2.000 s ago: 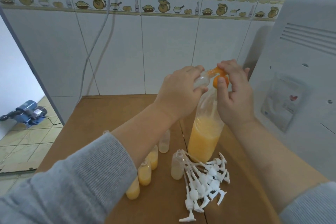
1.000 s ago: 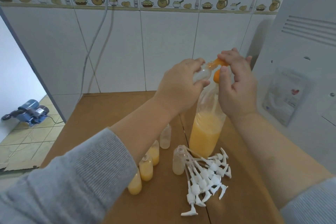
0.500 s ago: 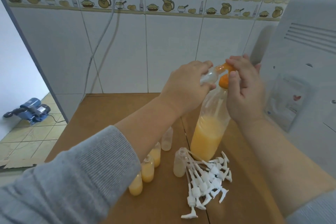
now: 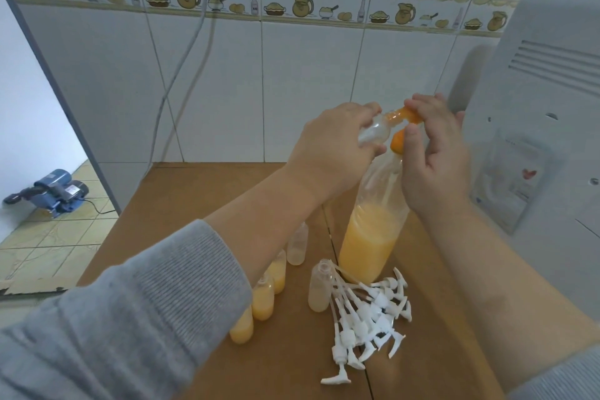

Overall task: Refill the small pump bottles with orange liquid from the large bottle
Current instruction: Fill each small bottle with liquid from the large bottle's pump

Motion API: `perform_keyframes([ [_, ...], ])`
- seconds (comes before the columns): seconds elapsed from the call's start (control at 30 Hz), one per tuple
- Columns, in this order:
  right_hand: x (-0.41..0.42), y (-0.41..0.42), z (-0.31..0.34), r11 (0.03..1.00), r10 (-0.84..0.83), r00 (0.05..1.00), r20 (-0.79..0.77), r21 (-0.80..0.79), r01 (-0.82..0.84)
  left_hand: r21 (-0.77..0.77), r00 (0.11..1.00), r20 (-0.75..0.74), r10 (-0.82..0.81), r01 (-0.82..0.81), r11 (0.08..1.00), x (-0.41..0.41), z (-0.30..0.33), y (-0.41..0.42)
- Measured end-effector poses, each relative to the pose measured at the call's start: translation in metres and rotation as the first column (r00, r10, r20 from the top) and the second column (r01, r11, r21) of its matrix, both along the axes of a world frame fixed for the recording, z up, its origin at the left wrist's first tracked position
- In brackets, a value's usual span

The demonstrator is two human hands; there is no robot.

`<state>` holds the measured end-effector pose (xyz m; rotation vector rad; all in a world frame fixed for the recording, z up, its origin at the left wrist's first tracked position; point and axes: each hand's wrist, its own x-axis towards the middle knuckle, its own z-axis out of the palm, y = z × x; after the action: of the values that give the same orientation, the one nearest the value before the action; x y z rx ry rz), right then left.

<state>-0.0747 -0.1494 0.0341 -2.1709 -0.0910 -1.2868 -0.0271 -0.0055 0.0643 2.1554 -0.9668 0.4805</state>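
Orange liquid fills the lower part of the big bottle (image 4: 370,237), which stands on the brown desk (image 4: 194,191) near its right side. The right hand (image 4: 431,153) curls around the top of that bottle, thumb beside its orange cap (image 4: 397,143), fingers on an orange spout (image 4: 409,114) above it. The left hand (image 4: 331,143) grips a small clear bottle (image 4: 477,131) held nearly sideways, its mouth meeting the spout; whether liquid is passing cannot be told.

On the desk, partly behind the left forearm, three small filled bottles (image 4: 263,300) stand in a row, and one with only a pale residue (image 4: 297,245) stands just beyond them. Another nearly empty one (image 4: 319,286) stands just beside the big bottle's base, touching a heap of white pump heads (image 4: 367,312) with long tubes. A white appliance (image 4: 545,127) stands at the right. Two cables (image 4: 194,29) hang down the tiled wall (image 4: 308,81), and a blue machine (image 4: 56,188) sits on the floor at the left.
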Motion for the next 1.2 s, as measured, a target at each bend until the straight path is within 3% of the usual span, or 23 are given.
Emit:
perform_keyframes([
  [0.23, 0.012, 0.002, -0.016, 0.996, -0.005, 0.999, 0.05, 0.087, 0.0, 0.017, 1.0, -0.004, 0.015, -0.015, 1.0, 0.001, -0.013, -0.006],
  [0.43, 0.008, 0.005, -0.005, 0.999, 0.026, 1.0, -0.008, 0.047, -0.025, -0.004, 0.999, -0.033, 0.031, -0.031, 1.0, 0.003, -0.005, 0.005],
  [0.73, 0.015, 0.001, -0.011, 0.996, 0.03, 0.996, 0.088, 0.078, -0.037, 0.003, 0.999, 0.019, 0.037, -0.037, 0.999, 0.003, -0.006, -0.004],
  [1.0, 0.011, -0.004, -0.007, 0.997, 0.048, 0.999, 0.0, 0.059, -0.048, 0.037, 0.999, -0.008, 0.048, -0.048, 0.998, 0.002, -0.004, -0.003],
  [1.2, 0.011, 0.002, -0.001, 0.995, 0.031, 0.998, 0.063, 0.088, -0.037, 0.011, 0.999, 0.026, 0.038, -0.038, 0.999, 0.0, 0.001, -0.003],
])
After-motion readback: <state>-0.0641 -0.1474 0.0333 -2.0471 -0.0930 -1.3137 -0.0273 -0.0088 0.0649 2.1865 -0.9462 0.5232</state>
